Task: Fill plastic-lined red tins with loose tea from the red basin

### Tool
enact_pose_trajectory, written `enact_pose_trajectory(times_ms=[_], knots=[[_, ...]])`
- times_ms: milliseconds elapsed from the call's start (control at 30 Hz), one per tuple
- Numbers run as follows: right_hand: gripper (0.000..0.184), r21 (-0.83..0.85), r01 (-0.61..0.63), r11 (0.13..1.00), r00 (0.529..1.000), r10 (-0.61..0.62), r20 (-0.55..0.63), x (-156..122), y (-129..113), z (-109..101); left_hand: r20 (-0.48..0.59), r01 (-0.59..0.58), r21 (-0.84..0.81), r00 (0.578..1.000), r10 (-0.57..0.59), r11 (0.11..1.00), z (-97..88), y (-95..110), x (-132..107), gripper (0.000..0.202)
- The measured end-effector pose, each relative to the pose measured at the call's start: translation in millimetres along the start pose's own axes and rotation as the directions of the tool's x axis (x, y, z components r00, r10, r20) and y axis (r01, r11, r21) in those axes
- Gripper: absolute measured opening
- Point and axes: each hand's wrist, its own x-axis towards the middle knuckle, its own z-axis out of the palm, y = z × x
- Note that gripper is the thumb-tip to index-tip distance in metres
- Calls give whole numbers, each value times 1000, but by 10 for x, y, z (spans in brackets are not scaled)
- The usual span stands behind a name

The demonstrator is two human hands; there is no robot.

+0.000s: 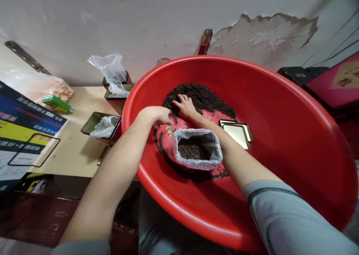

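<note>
A heap of dark dried leaves (196,94), which look like loose tea, lies in a wide red plastic basin (280,109). My right hand (185,106) rests at the near left edge of the heap, palm down with fingers spread. To its left, my left hand (159,114) is bent downward beside the leaves, its fingers mostly hidden. Between my forearms stands a container lined with a clear plastic bag (176,146), partly filled with the same leaves. Two gold-coloured tin lids (234,133) lie beyond my right forearm.
On the wooden table (81,150) at left are open tins (94,122) with plastic bags, a green box (57,104) and a printed cardboard sheet (25,131). A pink box (336,79) stands right of the basin. A wall with peeling paint (260,30) rises behind.
</note>
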Motion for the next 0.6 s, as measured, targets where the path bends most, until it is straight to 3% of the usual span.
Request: enact_pose_trajectory(times_ms=[133, 333, 600], knots=[[71, 24, -114, 993, 993, 115, -3, -76, -57, 0, -10, 13, -29, 1000, -13, 1000, 8, -8, 15, 65], [68, 41, -87, 995, 995, 85, 56, -234, -150, -45, 22, 1, -48, 1000, 0, 999, -9, -31, 38, 66], [60, 159, -134, 978, 989, 122, 85, -190, -221, -77, 58, 21, -113, 998, -14, 993, 11, -67, 51, 68]])
